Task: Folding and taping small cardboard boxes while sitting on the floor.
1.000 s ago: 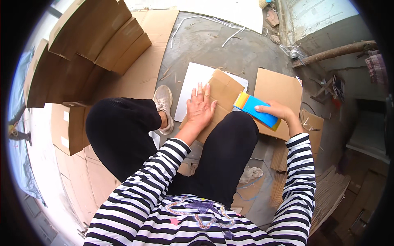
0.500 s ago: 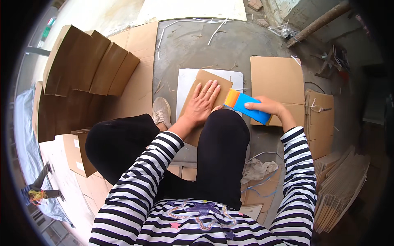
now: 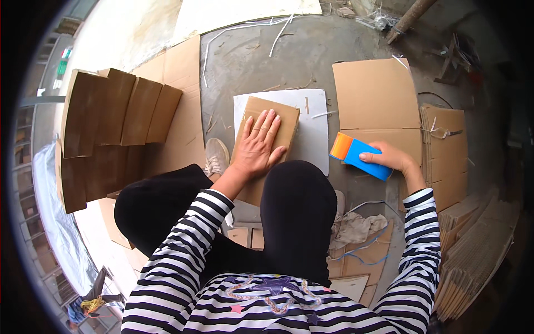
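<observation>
My left hand [image 3: 258, 147] lies flat with fingers spread on top of a closed brown cardboard box [image 3: 283, 114]. That box rests at a slant on a pale board [image 3: 311, 139] on the floor, its near end partly behind my knee. To the right, my right hand [image 3: 392, 157] grips a blue tape dispenser [image 3: 369, 165] with an orange front end. The dispenser is apart from the box, held over the near part of a flat cardboard piece [image 3: 375, 92].
Brown boxes [image 3: 119, 111] stand stacked at the left. Tied flat cardboard [image 3: 445, 150] lies at the right, with more folded sheets [image 3: 473, 256] nearer me. A crumpled cloth [image 3: 356, 228] sits beside my knee. White straps [image 3: 281, 36] lie on the floor ahead.
My right hand has drawn the tape dispenser away from the box, to the right and slightly nearer me. The left hand stays pressed on the box. The view has shifted a little.
</observation>
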A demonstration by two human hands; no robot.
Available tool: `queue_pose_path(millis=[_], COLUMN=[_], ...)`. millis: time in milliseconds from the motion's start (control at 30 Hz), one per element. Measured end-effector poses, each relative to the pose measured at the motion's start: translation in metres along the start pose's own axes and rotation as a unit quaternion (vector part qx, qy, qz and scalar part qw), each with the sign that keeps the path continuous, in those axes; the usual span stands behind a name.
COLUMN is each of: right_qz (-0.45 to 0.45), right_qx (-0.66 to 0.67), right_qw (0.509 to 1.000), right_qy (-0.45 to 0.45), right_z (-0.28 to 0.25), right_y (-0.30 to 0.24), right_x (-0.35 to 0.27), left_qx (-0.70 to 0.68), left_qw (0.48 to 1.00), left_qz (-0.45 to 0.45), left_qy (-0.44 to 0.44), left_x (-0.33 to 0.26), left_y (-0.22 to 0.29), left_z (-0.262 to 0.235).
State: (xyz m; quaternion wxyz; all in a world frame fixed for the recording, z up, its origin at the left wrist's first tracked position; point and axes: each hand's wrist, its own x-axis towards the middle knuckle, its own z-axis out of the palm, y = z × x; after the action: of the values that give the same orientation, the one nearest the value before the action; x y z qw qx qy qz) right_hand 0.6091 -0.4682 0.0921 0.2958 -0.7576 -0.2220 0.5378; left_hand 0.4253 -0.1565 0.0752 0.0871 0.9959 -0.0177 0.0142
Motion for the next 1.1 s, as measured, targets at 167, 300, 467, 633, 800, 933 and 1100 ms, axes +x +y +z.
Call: queue_pose_path(millis=[167,300,467,633,800,933,1100], right_qz=[0.058,0.084,0.098,0.146,0.139,0.198,0.079], right_qx=[-0.109,-0.191,-0.116,-0.031,-0.293,-0.165,0.002], right_qw=[0.992,0.978,0.985,0.981,0.945,0.961,0.983], right_qy=[0.009,-0.027,-0.084,-0.127,0.040,0.103,0.167], right_z=[0.006,0.024,0.023,0.024,0.064,0.066,0.017], right_y=[-0.004,-0.019,-0.050,-0.061,-0.031,-0.042,-0.025], right_x=[0.032,0.105,0.134,0.134,0.151,0.118,0.065], left_qx=[0.014,0.020,0.030,0.029,0.003,-0.012,-0.081], left_qw=[1.000,1.000,0.999,1.000,1.000,0.999,0.979], left_qz=[-0.005,0.006,-0.002,-0.003,-0.002,-0.009,-0.072], left_qy=[-0.010,-0.011,-0.014,-0.008,0.005,0.030,0.171], left_x=[0.001,0.004,0.006,0.004,0.006,-0.002,-0.006], left_y=[0.002,0.006,0.009,0.007,0.010,0.001,-0.005], left_z=[-0.001,0.001,-0.002,-0.003,0.007,-0.003,0.001])
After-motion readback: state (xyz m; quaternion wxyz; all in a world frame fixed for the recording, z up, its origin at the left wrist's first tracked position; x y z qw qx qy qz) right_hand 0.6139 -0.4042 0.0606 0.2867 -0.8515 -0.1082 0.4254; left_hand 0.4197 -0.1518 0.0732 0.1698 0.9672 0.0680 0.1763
